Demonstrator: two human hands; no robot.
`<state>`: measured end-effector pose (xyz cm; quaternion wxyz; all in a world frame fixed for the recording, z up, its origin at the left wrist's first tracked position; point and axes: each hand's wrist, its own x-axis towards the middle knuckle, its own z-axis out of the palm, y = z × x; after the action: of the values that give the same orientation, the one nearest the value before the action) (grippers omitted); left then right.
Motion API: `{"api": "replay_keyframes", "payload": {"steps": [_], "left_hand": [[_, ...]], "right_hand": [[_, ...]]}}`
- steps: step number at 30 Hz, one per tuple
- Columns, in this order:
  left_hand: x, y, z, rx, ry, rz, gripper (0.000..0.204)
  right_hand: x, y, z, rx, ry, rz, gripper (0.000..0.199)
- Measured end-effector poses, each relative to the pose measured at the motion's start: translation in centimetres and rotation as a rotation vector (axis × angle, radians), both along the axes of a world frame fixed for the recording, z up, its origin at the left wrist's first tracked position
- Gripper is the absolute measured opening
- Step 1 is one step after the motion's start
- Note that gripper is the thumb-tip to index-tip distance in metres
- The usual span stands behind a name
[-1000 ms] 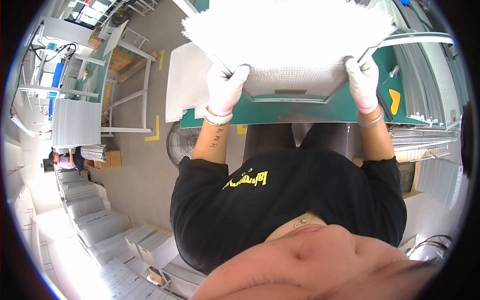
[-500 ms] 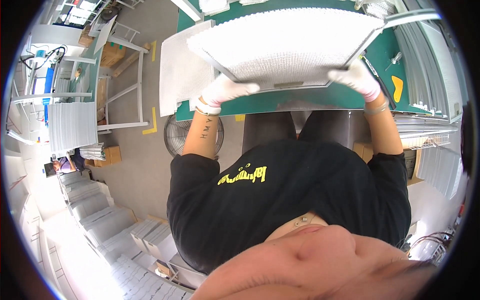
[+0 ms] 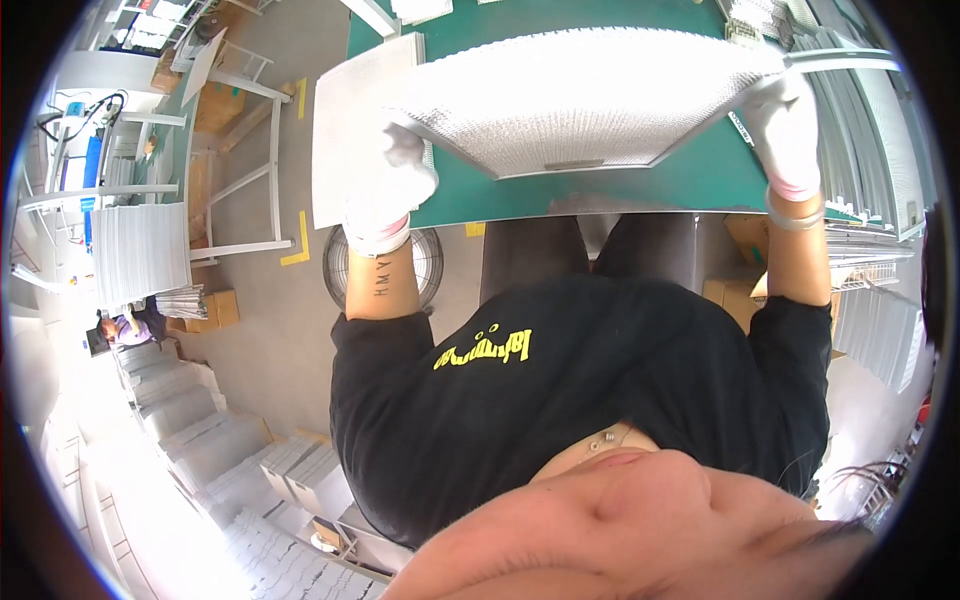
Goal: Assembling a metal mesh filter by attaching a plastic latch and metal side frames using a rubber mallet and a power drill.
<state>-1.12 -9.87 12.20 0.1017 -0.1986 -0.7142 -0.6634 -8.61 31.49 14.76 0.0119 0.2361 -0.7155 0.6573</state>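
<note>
A wide, silver-white mesh filter panel with a thin metal frame is held tilted over the green worktable. My left hand, in a white glove, closes around its left edge. My right hand, gloved the same way, grips its right edge near the far corner; the fingers are partly hidden. Beneath my left hand lies a stack of white mesh sheets. A small label strip shows on the panel's near edge.
Several long framed panels stand along the table's right side. A floor fan sits below the left front edge. White metal racks and stacked panels fill the left. Cartons stand under the table. Another person is far left.
My hands have moved apart, from the panel's near edge to its left and right sides. The black tool and yellow piece at the right are now hidden behind my right hand.
</note>
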Motion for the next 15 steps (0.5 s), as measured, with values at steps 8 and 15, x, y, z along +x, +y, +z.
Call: {"api": "replay_keyframes", "payload": {"steps": [8,15], "left_hand": [[1.2,4.4,1.9,0.196,0.259,0.183,0.018],[-2.3,2.8,-5.5,0.005,0.067,-1.293,0.07]], "right_hand": [[3.0,-3.7,0.4,-0.198,0.352,0.042,0.025],[4.4,-4.5,-0.4,-0.134,0.513,0.051,0.029]]}}
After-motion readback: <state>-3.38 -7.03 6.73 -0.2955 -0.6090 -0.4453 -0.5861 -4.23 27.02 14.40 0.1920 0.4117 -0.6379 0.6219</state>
